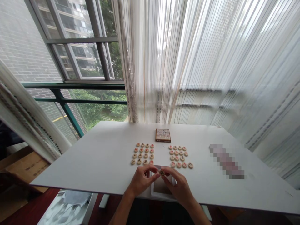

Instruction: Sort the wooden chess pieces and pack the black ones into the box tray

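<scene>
A round wooden Chinese chess piece [162,172] is pinched between the fingertips of both hands, just above the table's front edge. My left hand [140,181] is closed on it from the left, thumb and forefinger together. From the other side my right hand [179,184] grips the same piece. Under the hands lies a shallow white open box [156,195] with a brown bottom, partly hidden by them. Beyond the left hand, rows of pieces with red or black characters [141,155] lie face up. A second group of pieces [178,157] is laid out beyond the right hand.
A flat printed box [163,135] lies at the back of the white table [98,156]. To the right is a blurred-out pinkish object [227,162]. Striped sheer curtains [201,62] and a window stand behind. Cardboard boxes [28,165] are at the lower left.
</scene>
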Action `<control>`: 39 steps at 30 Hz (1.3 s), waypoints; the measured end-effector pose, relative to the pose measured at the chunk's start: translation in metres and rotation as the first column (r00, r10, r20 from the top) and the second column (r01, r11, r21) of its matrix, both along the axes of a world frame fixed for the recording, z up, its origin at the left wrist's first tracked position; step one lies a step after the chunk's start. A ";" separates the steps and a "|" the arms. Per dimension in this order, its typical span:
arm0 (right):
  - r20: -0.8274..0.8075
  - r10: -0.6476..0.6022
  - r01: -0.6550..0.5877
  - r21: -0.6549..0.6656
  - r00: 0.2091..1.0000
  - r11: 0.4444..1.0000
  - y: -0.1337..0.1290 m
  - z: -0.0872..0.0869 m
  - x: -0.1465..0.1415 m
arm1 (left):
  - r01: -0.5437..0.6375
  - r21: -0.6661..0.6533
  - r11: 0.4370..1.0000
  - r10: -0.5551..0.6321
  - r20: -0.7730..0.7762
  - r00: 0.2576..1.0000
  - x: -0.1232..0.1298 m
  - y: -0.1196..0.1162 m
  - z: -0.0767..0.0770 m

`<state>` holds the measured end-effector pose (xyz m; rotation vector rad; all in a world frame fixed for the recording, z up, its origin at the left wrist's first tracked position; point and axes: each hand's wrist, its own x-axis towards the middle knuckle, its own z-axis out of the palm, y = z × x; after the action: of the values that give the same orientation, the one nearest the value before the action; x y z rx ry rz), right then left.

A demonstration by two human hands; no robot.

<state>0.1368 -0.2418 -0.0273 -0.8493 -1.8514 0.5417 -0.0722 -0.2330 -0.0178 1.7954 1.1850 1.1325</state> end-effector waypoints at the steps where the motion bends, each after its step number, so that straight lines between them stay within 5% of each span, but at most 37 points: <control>1: 0.010 0.014 -0.014 -0.001 1.000 1.000 0.000 0.001 -0.001 | 0.014 -0.008 1.000 -0.014 -0.007 1.000 0.000 0.000 0.001; 11: -0.003 0.087 -0.087 -0.095 0.996 0.992 -0.001 0.002 -0.001 | 0.094 -0.064 0.994 -0.091 0.037 0.995 0.001 0.001 0.006; 39: 0.031 0.077 -0.075 -0.061 0.997 0.995 -0.003 0.011 -0.002 | 0.144 -0.003 0.990 -0.144 -0.077 0.987 0.001 -0.004 0.012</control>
<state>0.1349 -0.2451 -0.0166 -0.8349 -1.9125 0.6370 -0.0715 -0.2366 -0.0059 1.9087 1.0786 0.9908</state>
